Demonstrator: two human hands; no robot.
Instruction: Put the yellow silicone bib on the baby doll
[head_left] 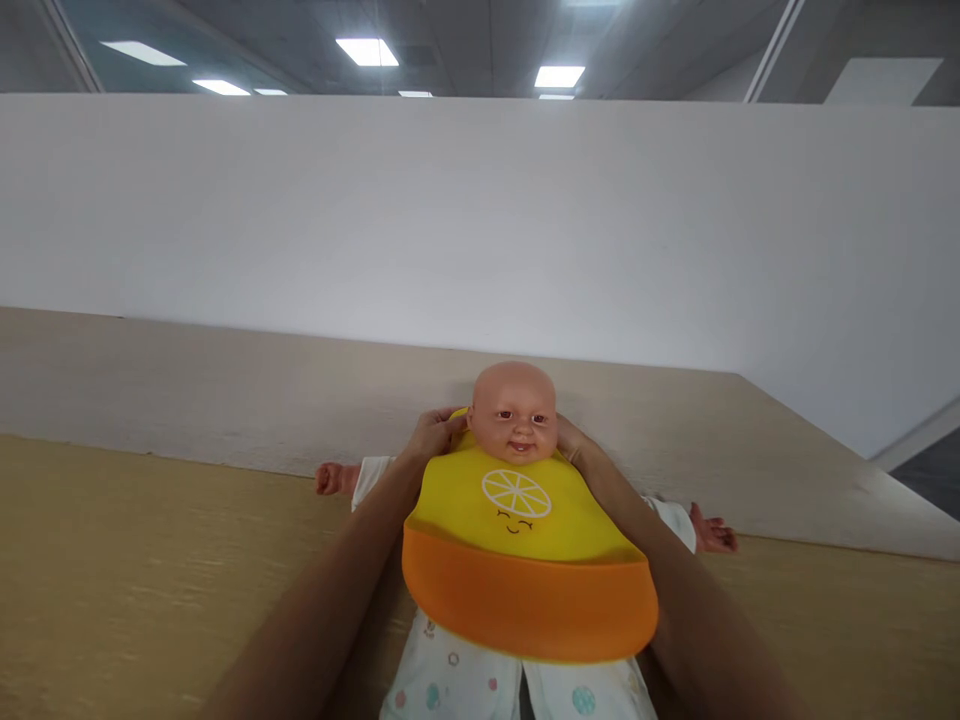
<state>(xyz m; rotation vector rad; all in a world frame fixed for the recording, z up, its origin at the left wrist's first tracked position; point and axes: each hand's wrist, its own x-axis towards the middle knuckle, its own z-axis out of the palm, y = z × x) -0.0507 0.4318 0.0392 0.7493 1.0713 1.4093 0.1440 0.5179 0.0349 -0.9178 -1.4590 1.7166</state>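
One yellow-orange bib (525,560) is lying over one doll (465,675) on the worktop (225,385), while two hands, one left hand (437,433) touching the neckband (458,411) and one right hand (570,438) partly hidden, are flanking the doll's head (514,395), each grip's closure indeterminable.

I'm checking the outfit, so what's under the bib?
Under the bib is a doll; its legs, in white patterned cloth, show below. Its chest and whatever covers it are hidden.

Ceiling panels (367,52) glared white along the top, and I got only soft, dim light on the wall (450,220) mid-frame, while grain smeared across the yellowish surface (150,580), lower left!
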